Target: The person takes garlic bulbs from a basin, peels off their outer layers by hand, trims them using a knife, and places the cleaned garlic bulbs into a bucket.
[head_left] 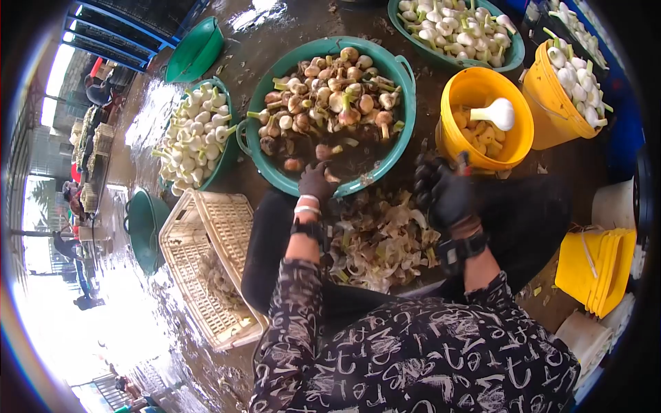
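Observation:
My left hand (318,183), in a dark glove, reaches over the near rim of a green basin (257,165). Its fingers stretch toward unpeeled garlic bulbs (323,151) lying in brownish residue. My right hand (444,193), in a black glove, is closed beside a yellow bucket (451,148). A short, reddish-ended tool (464,164) sticks up from that fist; its kind is unclear. One clean white garlic bulb (497,114) with its stem appears above the bucket's opening, apart from both hands. Paler garlic pieces (482,138) lie inside the bucket. Peeled skins (382,241) are heaped between my legs.
White garlic fills a green tub (196,138) at left, another basin (458,31) at the back and a yellow bucket (568,82) at right. A cream plastic crate (206,268) stands by my left leg. Stacked yellow buckets (595,268) are at right. The floor looks wet.

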### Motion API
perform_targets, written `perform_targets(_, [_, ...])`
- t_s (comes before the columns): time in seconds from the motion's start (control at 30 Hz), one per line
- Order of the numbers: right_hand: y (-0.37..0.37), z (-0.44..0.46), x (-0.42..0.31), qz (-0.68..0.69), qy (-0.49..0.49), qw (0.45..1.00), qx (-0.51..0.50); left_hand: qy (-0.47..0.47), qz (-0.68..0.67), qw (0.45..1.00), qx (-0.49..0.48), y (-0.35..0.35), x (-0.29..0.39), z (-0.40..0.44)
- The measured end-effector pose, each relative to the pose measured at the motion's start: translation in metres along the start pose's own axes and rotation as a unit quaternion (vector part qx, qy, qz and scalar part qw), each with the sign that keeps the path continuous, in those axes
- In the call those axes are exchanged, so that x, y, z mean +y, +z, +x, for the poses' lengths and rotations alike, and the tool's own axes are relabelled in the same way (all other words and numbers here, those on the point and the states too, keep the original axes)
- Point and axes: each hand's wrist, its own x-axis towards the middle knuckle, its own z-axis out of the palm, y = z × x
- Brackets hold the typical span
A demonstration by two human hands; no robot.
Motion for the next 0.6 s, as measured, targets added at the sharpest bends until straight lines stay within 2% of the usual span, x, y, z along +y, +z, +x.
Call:
perform_targets(0.03, [-0.005, 0.002, 0.013, -0.093, 0.021, 0.993, 0.076, 0.017, 0.031, 0.999, -0.036, 0.021, -0.018, 0.022])
perform_targets(0.07, [-0.011, 0.005, 0.023, -0.093, 0.018, 0.992, 0.077, 0.035, 0.062, 0.995, -0.073, 0.037, -0.032, 0.040])
perform_targets(0.1, [-0.013, 0.008, 0.031, -0.157, 0.058, 0.983, 0.077, 0.037, 0.061, 0.995, -0.074, 0.032, -0.029, 0.050])
perform_targets(0.13, [-0.015, 0.010, 0.037, -0.220, 0.100, 0.967, 0.077, 0.006, 0.017, 0.991, -0.134, 0.029, -0.026, 0.057])
perform_targets(0.17, [-0.017, 0.013, 0.042, -0.220, 0.101, 0.967, 0.081, -0.026, -0.027, 0.980, -0.194, 0.028, -0.023, 0.060])
perform_targets(0.2, [-0.013, 0.014, 0.046, -0.309, 0.071, 0.943, 0.097, -0.026, -0.029, 0.980, -0.197, 0.032, -0.025, 0.061])
perform_targets(0.23, [-0.012, 0.014, 0.048, -0.394, 0.042, 0.911, 0.111, -0.020, -0.135, 0.974, -0.182, 0.036, -0.027, 0.060])
perform_targets(0.27, [-0.020, 0.016, 0.051, -0.392, 0.045, 0.911, 0.115, -0.015, -0.238, 0.957, -0.167, 0.042, -0.029, 0.056])
perform_targets(0.3, [-0.033, 0.022, 0.058, -0.401, 0.038, 0.904, 0.141, -0.032, -0.363, 0.915, -0.170, 0.026, -0.007, 0.039])
perform_targets(0.33, [-0.045, 0.027, 0.063, -0.409, 0.029, 0.897, 0.167, -0.031, -0.361, 0.915, -0.175, 0.019, 0.005, 0.026])
perform_targets(0.37, [-0.056, 0.031, 0.070, -0.406, 0.028, 0.898, 0.171, 0.021, -0.400, 0.903, -0.154, 0.018, 0.012, 0.014])
perform_targets(0.4, [-0.065, 0.033, 0.076, -0.521, -0.070, 0.837, 0.150, 0.073, -0.439, 0.886, -0.131, 0.014, 0.024, -0.001])
perform_targets(0.43, [-0.069, 0.033, 0.078, -0.624, -0.166, 0.753, 0.125, 0.076, -0.438, 0.886, -0.135, 0.005, 0.043, -0.021])
perform_targets(0.5, [-0.057, 0.026, 0.079, -0.634, -0.182, 0.739, 0.134, 0.035, -0.530, 0.836, -0.141, -0.010, 0.085, -0.061])
perform_targets(0.57, [-0.043, 0.017, 0.075, -0.645, -0.199, 0.725, 0.139, 0.131, -0.375, 0.917, -0.028, -0.014, 0.107, -0.083])
perform_targets(0.6, [-0.036, 0.013, 0.072, -0.624, -0.164, 0.752, 0.137, 0.180, -0.289, 0.940, 0.035, -0.018, 0.114, -0.090])
